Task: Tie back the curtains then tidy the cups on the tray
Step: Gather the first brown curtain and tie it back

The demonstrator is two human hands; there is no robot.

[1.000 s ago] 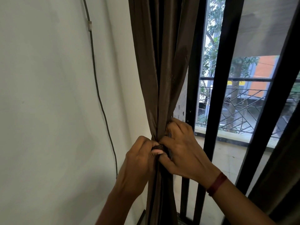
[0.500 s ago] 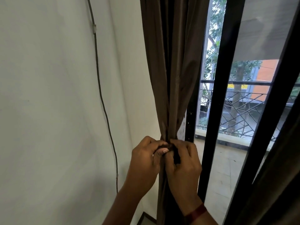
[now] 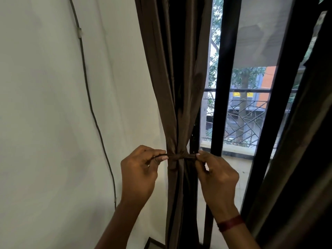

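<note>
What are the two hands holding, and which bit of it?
The tie band around the brown curtain: the left hand pinches its left end, the right hand its right end.

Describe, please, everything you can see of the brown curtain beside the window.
The brown curtain looks like slightly glossy fabric, hanging in long vertical folds between the white wall and the black window frame. It is gathered to a narrow waist by a matching tie, whose ends the left hand and right hand pinch, pulled sideways.
</note>
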